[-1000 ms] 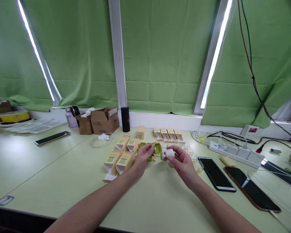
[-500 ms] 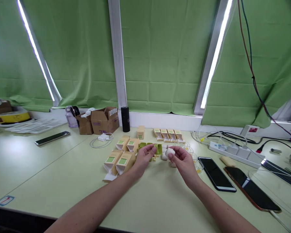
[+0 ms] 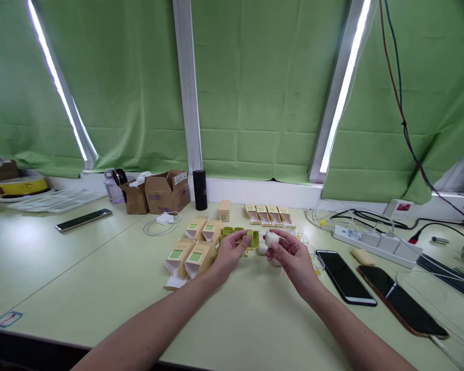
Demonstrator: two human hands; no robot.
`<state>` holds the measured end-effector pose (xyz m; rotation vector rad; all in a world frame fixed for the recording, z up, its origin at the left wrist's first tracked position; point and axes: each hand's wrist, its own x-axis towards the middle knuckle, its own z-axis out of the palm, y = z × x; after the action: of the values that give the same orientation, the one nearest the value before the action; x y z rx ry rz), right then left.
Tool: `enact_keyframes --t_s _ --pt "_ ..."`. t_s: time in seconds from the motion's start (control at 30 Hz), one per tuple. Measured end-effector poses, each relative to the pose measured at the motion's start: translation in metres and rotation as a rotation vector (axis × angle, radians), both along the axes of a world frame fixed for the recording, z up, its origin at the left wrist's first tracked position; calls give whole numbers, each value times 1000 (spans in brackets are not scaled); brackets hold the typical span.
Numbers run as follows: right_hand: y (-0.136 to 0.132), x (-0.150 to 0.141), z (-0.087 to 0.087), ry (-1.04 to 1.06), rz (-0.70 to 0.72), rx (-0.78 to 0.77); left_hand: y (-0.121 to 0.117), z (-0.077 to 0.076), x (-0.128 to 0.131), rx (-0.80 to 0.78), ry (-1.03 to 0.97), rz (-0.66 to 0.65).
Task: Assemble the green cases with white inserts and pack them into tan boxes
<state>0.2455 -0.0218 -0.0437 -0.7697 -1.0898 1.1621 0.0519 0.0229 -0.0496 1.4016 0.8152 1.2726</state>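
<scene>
The white piece is in the air over the table, pinched between the fingertips of your right hand. Just to its left, apart from it, you hold a green cup in the thumb and fingers of your left hand. More white rolls lie beneath and behind your right hand, with clear cups beside it, partly hidden. Other green cups sit behind your left hand, next to four cartons with green labels. Farther back you have a row of four open boxes, a single box and a black bottle. To your right lie a phone and a power strip.
</scene>
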Motion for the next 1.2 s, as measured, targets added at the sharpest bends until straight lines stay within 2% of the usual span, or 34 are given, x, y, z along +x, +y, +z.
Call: enact_keyframes --t_s 0.33,0.83,1.2 --pt "2 -4 3 -77 -72 -19 -2 0 0 61 91 33" --pt "-3 -8 8 -151 -53 -12 -10 7 1 172 295 116" --pt "1 -9 -2 -171 -87 17 -14 9 5 156 317 124"
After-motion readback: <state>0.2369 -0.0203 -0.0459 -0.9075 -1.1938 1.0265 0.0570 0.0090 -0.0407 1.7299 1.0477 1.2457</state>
